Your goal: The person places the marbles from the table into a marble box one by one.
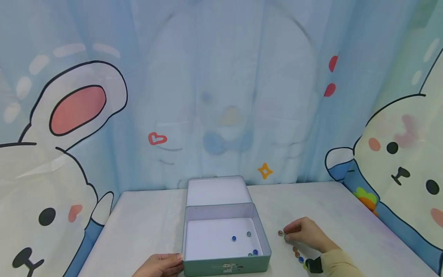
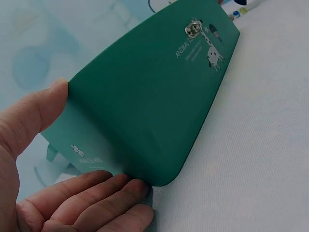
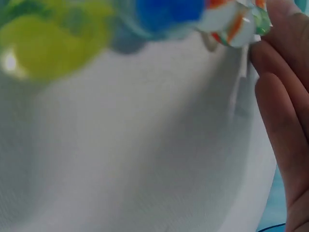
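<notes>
An open teal tin box (image 1: 225, 265) stands at the table's near edge, its lid (image 1: 218, 191) laid back. Several glass marbles (image 1: 233, 238) lie on its white floor. My left hand (image 1: 162, 264) grips the tin's front left corner, with the thumb (image 2: 34, 111) on the side wall and the fingers (image 2: 96, 193) under the edge. To the right of the tin, my right hand (image 1: 285, 235) rests on the table and pinches a marble (image 1: 286, 238) at its fingertips. A brown marble (image 1: 280, 232) lies just beside them. The right wrist view shows blurred yellow-green (image 3: 38, 43), blue (image 3: 164, 12) and white-orange (image 3: 231, 29) marbles by my fingers (image 3: 285, 121).
A short row of loose marbles (image 1: 297, 252) lies on the white table (image 1: 145, 227) under my right wrist. A cartoon rabbit curtain (image 1: 221, 96) closes off the back and both sides. The tin's front bears a giraffe print (image 2: 210, 48).
</notes>
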The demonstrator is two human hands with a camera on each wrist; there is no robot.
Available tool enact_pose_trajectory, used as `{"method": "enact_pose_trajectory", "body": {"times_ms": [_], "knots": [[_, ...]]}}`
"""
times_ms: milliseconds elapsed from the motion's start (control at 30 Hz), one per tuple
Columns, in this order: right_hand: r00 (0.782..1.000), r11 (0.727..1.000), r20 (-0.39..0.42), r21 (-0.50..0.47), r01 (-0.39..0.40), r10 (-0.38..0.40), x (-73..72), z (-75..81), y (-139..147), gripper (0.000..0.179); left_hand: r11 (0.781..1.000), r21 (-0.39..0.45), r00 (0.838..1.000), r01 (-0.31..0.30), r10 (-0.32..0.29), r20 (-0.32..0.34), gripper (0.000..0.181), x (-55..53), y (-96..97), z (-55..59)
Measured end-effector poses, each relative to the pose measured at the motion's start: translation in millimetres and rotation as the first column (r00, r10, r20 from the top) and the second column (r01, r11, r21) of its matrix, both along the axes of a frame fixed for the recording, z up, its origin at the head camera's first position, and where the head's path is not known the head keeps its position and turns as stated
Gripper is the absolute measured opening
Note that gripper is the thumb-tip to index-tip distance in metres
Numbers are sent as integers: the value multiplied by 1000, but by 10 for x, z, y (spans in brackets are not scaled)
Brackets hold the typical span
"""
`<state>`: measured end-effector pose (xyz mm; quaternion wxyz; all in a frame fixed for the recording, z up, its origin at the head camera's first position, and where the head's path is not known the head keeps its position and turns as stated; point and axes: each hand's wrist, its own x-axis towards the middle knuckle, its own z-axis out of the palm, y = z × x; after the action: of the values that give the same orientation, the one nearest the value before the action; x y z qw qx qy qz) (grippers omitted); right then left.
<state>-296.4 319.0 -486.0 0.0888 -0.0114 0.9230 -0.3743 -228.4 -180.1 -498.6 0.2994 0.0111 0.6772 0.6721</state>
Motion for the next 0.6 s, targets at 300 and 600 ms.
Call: {"method": "enact_pose_trajectory", "body": {"times_ms": [300,600], "knots": [[998,992,-8,112,60,-60,-49,16,-147,17,1000,-5,1000,-15,15,-2,73,-15,-31,0],[992,991,8,-38,127,-127,2,-41,43,19,999,48,1000,-14,15,-19,72,15,-5,-16]]}}
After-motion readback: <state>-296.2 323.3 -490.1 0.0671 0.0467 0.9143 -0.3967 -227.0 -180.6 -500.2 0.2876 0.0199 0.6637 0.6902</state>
